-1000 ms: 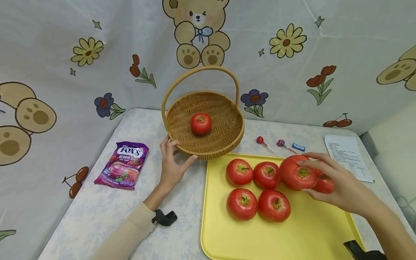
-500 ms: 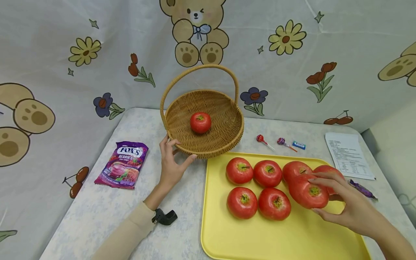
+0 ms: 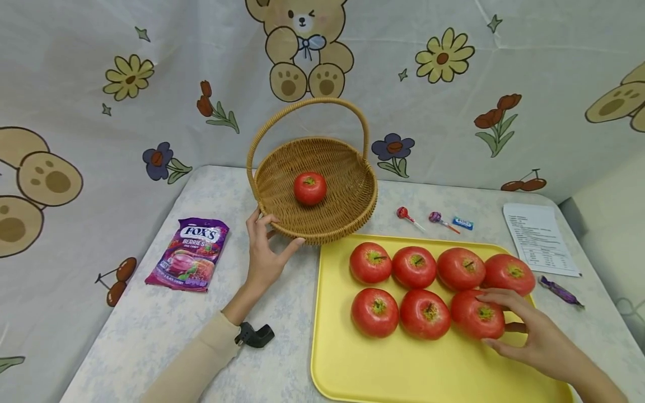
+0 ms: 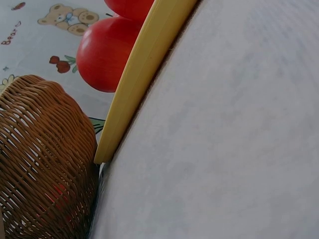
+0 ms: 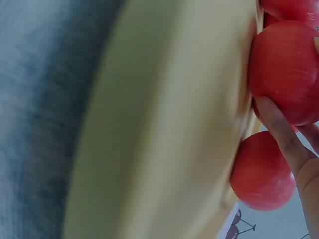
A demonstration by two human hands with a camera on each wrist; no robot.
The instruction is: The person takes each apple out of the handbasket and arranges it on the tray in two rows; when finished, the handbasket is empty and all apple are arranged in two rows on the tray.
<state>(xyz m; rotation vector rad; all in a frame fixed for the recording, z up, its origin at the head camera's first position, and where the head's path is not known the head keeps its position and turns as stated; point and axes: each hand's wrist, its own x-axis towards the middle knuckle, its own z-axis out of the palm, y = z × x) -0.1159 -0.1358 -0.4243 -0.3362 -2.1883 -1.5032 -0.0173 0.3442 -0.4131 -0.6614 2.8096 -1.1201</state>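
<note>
In the head view my left hand [image 3: 264, 257] grips the near left rim of a wicker basket [image 3: 347, 193], index finger over the rim and thumb along its lower front. One red apple [image 3: 309, 188] lies inside. My right hand [image 3: 539, 336] holds another red apple [image 3: 468, 316] between thumb and fingers, at the right end of the front row on a yellow tray [image 3: 393, 372]. Several red apples [image 3: 370, 263] stand in two rows there. The right wrist view shows my thumb [image 5: 281, 129] against the held apple [image 5: 284, 69]. The left wrist view shows the basket [image 4: 45, 144] but not the fingers.
A purple candy bag [image 3: 188, 254] lies left of the basket. Behind the tray are a red lollipop [image 3: 403, 214], a purple lollipop [image 3: 437, 218] and a small blue candy [image 3: 462, 223]. A printed paper [image 3: 539, 238] and a purple wrapped candy [image 3: 560, 291] lie at the right.
My right hand has brought its apple from above the back row toward me and down to the front row's right end. The left hand stays at the basket.
</note>
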